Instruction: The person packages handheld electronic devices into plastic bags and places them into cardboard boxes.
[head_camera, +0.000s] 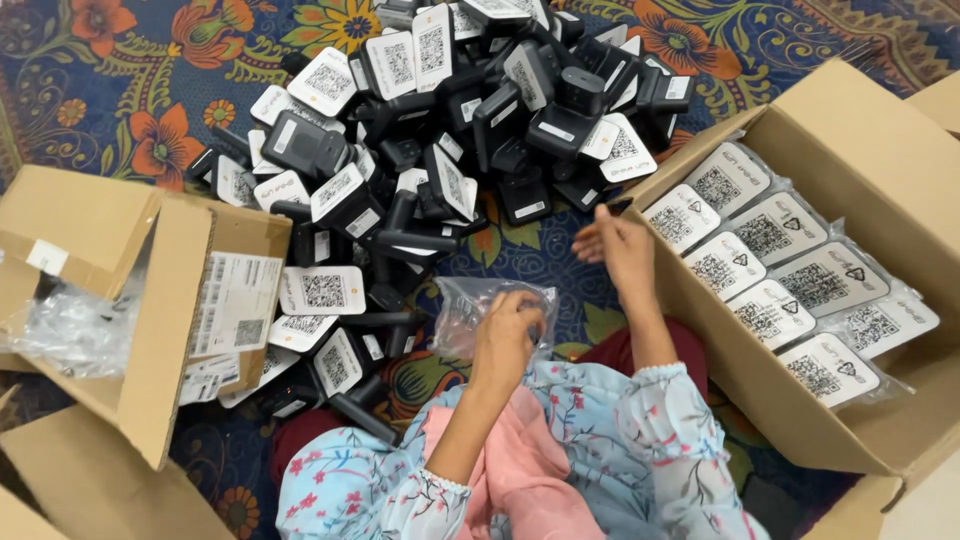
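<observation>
At frame centre my left hand (505, 335) pinches the clear plastic bag (480, 310) while my right hand (618, 245) hovers open and empty near the pile of black devices (440, 150) above — I'd keep the bag's mouth spread wide before loading one.

Soft, even light is falling from above, keeping the whole scene bright. The pile of black devices (450, 150) is staying readable, its white labels showing crisply without blowing out. Left of the pile, crumpled clear plastic (70, 330) inside a cardboard box (150, 330) is catching pale glare. Below the pile, the right hand (620, 245) is blurring slightly, and a clear plastic bag (470, 305) is glinting faintly. Shadows are lying short and diffuse under the devices. Toward the frame edges, straight box sides are bowing a little.
</observation>
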